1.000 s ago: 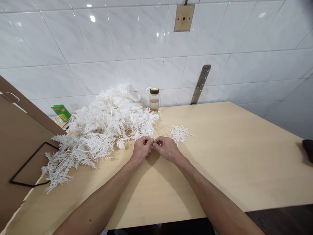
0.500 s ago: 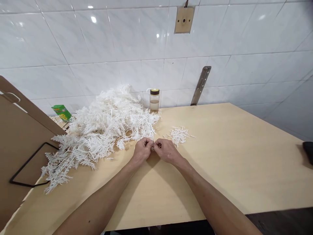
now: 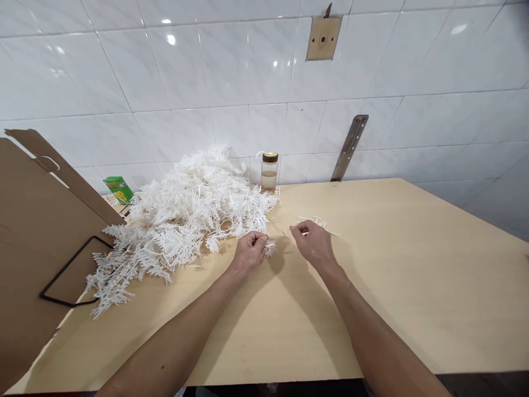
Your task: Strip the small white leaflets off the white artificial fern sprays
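My left hand [image 3: 250, 251] pinches a small white frayed sprig [image 3: 270, 248], which sticks out past the fingertips over the table. Just in front of the small pile of white bits [image 3: 318, 221], my right hand [image 3: 313, 241] has thumb and forefinger pressed together; what they hold, if anything, is too small to make out. That hand and its fingers partly cover the small pile. To the left of both hands spreads a large heap of white branching sprigs [image 3: 198, 198].
Behind the heap's right end stands a capped bottle [image 3: 269, 173]. A green box [image 3: 118, 189] sits at the back left, near a brown cardboard panel [image 3: 45, 237] and a black wire frame [image 3: 66, 268]. A metal bracket [image 3: 350, 148] is against the tiled wall.
My hands have come apart. The right hand has moved right, over the near side of the small pile, while the left keeps a sprig. The whole view has shifted slightly.
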`<state>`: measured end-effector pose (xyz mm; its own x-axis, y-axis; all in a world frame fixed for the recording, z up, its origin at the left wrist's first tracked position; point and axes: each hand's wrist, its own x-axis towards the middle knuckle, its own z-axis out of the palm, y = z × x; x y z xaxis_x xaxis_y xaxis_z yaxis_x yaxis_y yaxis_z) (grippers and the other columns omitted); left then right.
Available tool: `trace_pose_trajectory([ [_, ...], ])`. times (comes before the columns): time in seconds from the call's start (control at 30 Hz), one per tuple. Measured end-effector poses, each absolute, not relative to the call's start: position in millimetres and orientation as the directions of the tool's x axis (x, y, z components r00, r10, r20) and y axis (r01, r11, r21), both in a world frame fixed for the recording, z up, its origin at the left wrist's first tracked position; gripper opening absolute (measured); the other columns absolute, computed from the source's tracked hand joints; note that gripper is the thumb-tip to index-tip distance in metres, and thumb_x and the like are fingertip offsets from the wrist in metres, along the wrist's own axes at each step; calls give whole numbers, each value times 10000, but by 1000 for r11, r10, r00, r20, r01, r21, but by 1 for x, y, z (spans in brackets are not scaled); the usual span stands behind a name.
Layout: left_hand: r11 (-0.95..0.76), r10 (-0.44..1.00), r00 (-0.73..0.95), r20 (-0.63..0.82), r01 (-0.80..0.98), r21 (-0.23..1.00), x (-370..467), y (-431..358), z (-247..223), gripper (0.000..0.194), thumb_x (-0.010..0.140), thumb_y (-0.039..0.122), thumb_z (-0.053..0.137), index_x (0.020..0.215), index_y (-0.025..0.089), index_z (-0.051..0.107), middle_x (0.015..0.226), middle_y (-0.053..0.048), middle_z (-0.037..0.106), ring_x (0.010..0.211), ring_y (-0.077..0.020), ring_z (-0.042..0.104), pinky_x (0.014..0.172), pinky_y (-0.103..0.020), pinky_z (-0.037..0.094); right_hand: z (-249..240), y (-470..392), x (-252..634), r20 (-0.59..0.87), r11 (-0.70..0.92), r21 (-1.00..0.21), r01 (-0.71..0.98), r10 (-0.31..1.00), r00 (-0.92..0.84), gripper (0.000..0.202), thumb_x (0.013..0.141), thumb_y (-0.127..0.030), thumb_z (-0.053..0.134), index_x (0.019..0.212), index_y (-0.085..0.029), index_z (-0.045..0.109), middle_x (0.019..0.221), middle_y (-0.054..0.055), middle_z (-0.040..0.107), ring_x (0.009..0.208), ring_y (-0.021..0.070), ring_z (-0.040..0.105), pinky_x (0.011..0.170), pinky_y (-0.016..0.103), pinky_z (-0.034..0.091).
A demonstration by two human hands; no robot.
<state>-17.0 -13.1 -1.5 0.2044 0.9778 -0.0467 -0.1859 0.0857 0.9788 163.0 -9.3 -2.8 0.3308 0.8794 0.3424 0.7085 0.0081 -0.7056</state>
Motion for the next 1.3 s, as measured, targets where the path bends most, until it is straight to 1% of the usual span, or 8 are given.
trace_pose_trajectory([
  [0.1, 107, 977, 200, -68, -191, 976, -18, -13, -1, 354, 671, 445, 739, 712, 173, 515, 462, 104, 349, 370, -27, 269, 389, -186, 177, 3, -12, 169, 339, 11, -732, 681, 873, 350, 186, 786, -345, 546, 813, -191, 647, 865, 54, 715, 730, 196, 623, 750, 328, 437],
  [0.17, 94, 983, 171, -65, -168, 981, -18, -12, -1, 358, 676, 452, 738, 712, 166, 525, 452, 98, 373, 368, -28, 284, 384, -182, 187, 9, -18, 162, 342, 99, -746, 659, 905, 252, 213, 807, -355, 544, 864, -195, 673, 893, 47, 719, 671, 172, 611, 720, 314, 443],
  [0.3, 86, 990, 126, -69, -129, 988, -19, -11, -2, 354, 692, 463, 728, 750, 157, 560, 440, 87, 417, 358, -38, 314, 371, -182, 211, 15, -29, 138, 309, 238, -732, 639, 951, -1, 257, 835, -423, 573, 905, -218, 712, 727, 9, 693, 558, 145, 564, 625, 282, 425],
  [0.5, 82, 993, 96, -73, -99, 992, -20, -8, -6, 359, 705, 480, 708, 756, 149, 578, 459, 61, 476, 358, -41, 334, 365, -182, 224, 2, -31, 120, 359, 339, -657, 673, 926, -117, 136, 854, -281, 573, 901, -205, 676, 881, 18, 723, 641, 136, 601, 687, 270, 421],
  [0.83, 53, 997, 55, -49, -81, 995, -17, -11, -5, 267, 738, 415, 672, 721, 173, 558, 484, 66, 468, 413, -61, 378, 433, -196, 292, -3, -32, 114, 363, 248, -522, 816, 930, -51, 188, 905, -254, 502, 819, -208, 662, 828, 44, 712, 720, 164, 610, 675, 268, 369],
  [0.93, -17, 999, 47, 18, -24, 1000, -16, -13, -7, 213, 780, 371, 616, 721, 182, 540, 507, 56, 487, 450, -77, 417, 479, -208, 338, -6, -30, 110, 319, 181, -548, 817, 948, 3, 170, 885, -253, 517, 801, -212, 658, 783, 36, 701, 663, 158, 590, 638, 268, 349],
  [1.13, -295, 955, 24, 294, 101, 950, -15, -21, -4, 174, 853, 337, 537, 747, 200, 518, 564, 39, 516, 543, -100, 481, 589, -222, 402, -6, -20, 119, 251, 28, -602, 798, 955, 156, 140, 817, -196, 528, 711, -198, 620, 689, 50, 667, 627, 178, 571, 626, 284, 357],
  [1.3, -251, 966, 81, 245, 74, 965, -12, -29, 1, 196, 842, 384, 572, 790, 195, 567, 529, 49, 503, 484, -98, 483, 537, -222, 405, 0, -10, 162, 388, -10, -677, 736, 845, 368, 127, 810, -260, 524, 800, -193, 631, 771, 52, 679, 696, 192, 600, 716, 308, 417],
])
